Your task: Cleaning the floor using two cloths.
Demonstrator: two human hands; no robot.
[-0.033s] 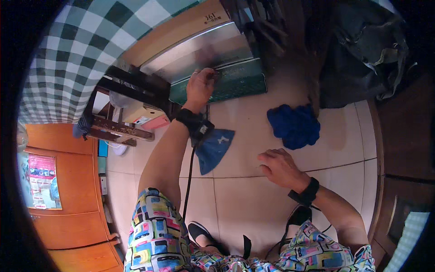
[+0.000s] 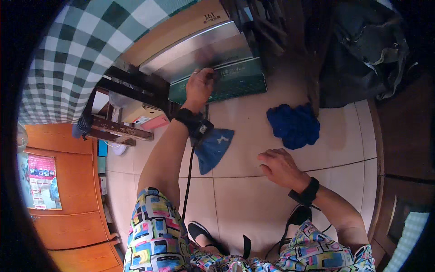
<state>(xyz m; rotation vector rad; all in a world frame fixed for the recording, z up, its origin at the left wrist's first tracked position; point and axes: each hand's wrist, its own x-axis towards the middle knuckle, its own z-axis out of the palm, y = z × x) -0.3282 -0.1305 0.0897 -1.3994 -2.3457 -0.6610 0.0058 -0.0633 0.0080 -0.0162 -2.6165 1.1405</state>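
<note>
Reaching forward, my left hand (image 2: 198, 88) is at the front of a dark green box (image 2: 240, 84), its fingers curled. A small dark patch shows at the fingertips; I cannot make out what it is. My right hand (image 2: 282, 168) hangs above the tiled floor with fingers loosely bent and the thumb apart, holding nothing. Beyond it lies a crumpled dark blue cloth (image 2: 294, 126). A lighter blue piece of cloth (image 2: 215, 152) with a small pale mark lies beside my left wrist. Both wrists wear black straps, and a black cable runs down from the left one.
Behind the green box are a silver box (image 2: 199, 50) and a brown carton (image 2: 176, 31). A checked cloth (image 2: 86, 59) hangs at the left, above a worn wooden stool frame (image 2: 122, 129). Orange cabinets (image 2: 72, 181) stand left; a dark bag (image 2: 367, 54) is at the far right.
</note>
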